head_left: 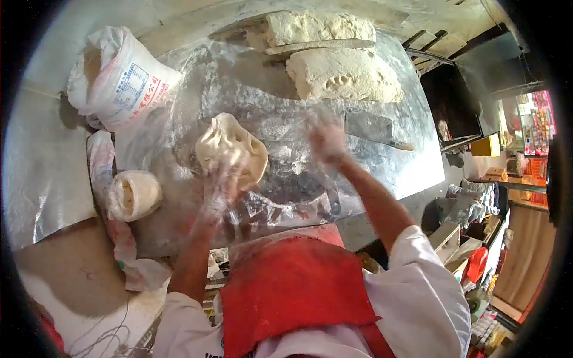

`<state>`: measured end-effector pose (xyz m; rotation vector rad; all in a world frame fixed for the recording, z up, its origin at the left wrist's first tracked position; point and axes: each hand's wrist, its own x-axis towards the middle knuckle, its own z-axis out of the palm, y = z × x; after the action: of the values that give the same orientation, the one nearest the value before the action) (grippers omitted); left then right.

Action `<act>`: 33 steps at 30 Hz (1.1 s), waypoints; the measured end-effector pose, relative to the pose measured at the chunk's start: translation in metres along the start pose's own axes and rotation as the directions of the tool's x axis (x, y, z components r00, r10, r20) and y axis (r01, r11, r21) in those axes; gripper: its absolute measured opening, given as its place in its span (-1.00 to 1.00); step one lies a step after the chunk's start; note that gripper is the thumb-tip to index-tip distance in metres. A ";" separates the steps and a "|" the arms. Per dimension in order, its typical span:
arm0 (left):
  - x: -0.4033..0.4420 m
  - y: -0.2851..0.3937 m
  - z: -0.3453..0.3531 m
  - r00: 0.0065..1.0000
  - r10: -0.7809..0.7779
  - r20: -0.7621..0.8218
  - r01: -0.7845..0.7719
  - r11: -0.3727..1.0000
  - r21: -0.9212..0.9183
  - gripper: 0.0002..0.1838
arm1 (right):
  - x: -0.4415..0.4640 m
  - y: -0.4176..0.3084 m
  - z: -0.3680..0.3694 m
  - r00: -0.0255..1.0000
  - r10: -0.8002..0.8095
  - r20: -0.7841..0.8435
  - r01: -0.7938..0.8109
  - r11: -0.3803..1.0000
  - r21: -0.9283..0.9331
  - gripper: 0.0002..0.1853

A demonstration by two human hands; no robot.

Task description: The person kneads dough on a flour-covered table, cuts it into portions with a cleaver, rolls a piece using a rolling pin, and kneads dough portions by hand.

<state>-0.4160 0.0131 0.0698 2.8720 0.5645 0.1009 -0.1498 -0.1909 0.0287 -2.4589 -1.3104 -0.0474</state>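
Note:
A flat, dimpled piece of dough lies on the floured metal table. My left hand rests on its near edge with the fingers spread. To the right, my right hand is over the table, smeared by motion, so its fingers cannot be made out. Just right of that hand lies a scraper with a broad dark blade. Beyond it are two large slabs of dough, one nearer and one farther, with a long pale stick between them.
An open white flour sack stands at the back left. A whitish round container is at the left, beside a crumpled plastic strip. At the far right are a yellow box and shelves with goods.

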 end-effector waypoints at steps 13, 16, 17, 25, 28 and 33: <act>0.040 -0.038 0.102 0.969 0.247 -0.028 -0.243 0.964 0.106 -0.18 | -0.122 0.139 -0.057 0.704 0.655 0.277 -0.597 0.756 -0.270 -0.17; 0.044 -0.050 0.116 0.953 0.290 -0.089 -0.280 0.954 0.105 -0.23 | -0.156 0.118 -0.048 0.763 0.610 0.213 -0.575 0.792 -0.206 -0.18; 0.049 -0.057 0.120 0.944 0.304 -0.130 -0.293 0.951 0.095 -0.26 | -0.167 0.111 -0.044 0.829 0.539 0.151 -0.505 0.836 -0.215 -0.20; 0.095 -0.066 0.078 0.991 -0.040 0.128 0.121 0.680 -0.723 -0.44 | -0.224 0.015 -0.055 0.685 0.705 0.186 -0.728 0.671 0.138 -0.61; 0.100 -0.066 0.072 0.987 0.059 0.147 0.067 0.685 -0.725 -0.44 | -0.233 -0.039 -0.022 0.593 0.764 0.254 -0.805 0.554 0.213 -0.52; 0.102 -0.064 0.072 0.970 0.001 0.241 0.186 0.635 -0.750 -0.45 | -0.097 -0.151 0.009 0.354 0.785 0.509 -0.934 0.277 0.224 -0.55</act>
<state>-0.3376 0.0957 -0.0117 1.9660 0.4672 -0.0022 -0.3284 -0.1884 0.0452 -2.3798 0.2178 0.8774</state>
